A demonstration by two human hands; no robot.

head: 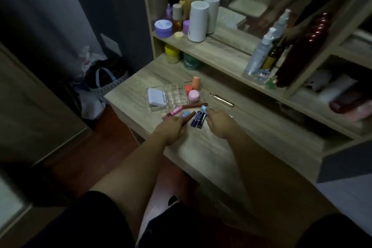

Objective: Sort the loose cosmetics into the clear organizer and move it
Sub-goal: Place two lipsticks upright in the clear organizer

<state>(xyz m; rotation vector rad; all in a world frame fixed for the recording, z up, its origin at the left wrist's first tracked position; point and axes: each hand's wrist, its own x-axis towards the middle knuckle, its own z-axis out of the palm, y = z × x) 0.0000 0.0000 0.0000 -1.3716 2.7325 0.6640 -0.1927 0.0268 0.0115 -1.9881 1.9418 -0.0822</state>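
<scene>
Both forearms, in dark short sleeves, extend from the lower edge over a wood-grain vanity table [231, 147]. Left hand [171, 127] rests knuckles-up on the tabletop with its fingers stretched over a slim brown stick [189, 118] and a pale blue item [186, 113]; whether it grips either one cannot be told. Right hand [218, 122] pinches a small light-blue object [203, 109] between thumb and fingertips. Between the hands lie two dark tubes: a blue one [196, 119] with white lettering too blurred to read, and a black one [202, 120] touching its side. A pink-labelled tube [174, 111] lies left of these, its print illegible.

Just beyond, the clear organizer [175, 96] sits flat on the table. Its left section holds a pale blue-grey case [157, 97] printed with what reads as "402skin". Its central small cells hold nothing, and its right section holds an orange tube [196, 83], a coral cap [188, 88] and a round pink jar [194, 95]. A long brown pencil [194, 105] lies along the front edge, and a gold-capped tube [221, 99] lies apart to the right.
</scene>
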